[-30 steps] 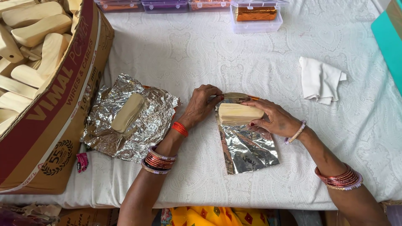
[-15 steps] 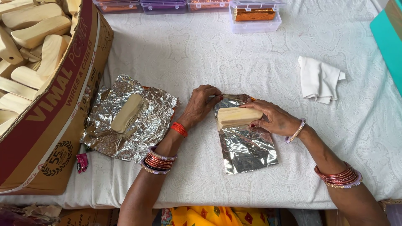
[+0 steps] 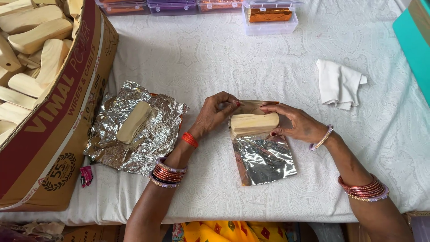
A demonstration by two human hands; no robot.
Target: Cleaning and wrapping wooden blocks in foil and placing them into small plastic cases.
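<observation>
A pale wooden block point(image 3: 254, 123) lies across the far end of a silver foil sheet point(image 3: 264, 159) on the white cloth. My right hand point(image 3: 298, 122) grips the block's right end, thumb underneath. My left hand point(image 3: 216, 113) pinches the foil's far edge at the block's left end. Both wrists wear red bangles. Another pale block point(image 3: 134, 122) rests on a pile of crumpled foil point(image 3: 154, 134) to the left, untouched.
A large cardboard box point(image 3: 58, 116) full of several similar wooden blocks fills the left side. A folded white cloth point(image 3: 339, 84) lies at the right. Clear plastic boxes point(image 3: 270, 13) with orange contents line the far edge. A teal board point(image 3: 414, 40) stands at far right.
The block has shifted slightly toward me on the foil. My left fingers have lifted the foil's far edge up behind it.
</observation>
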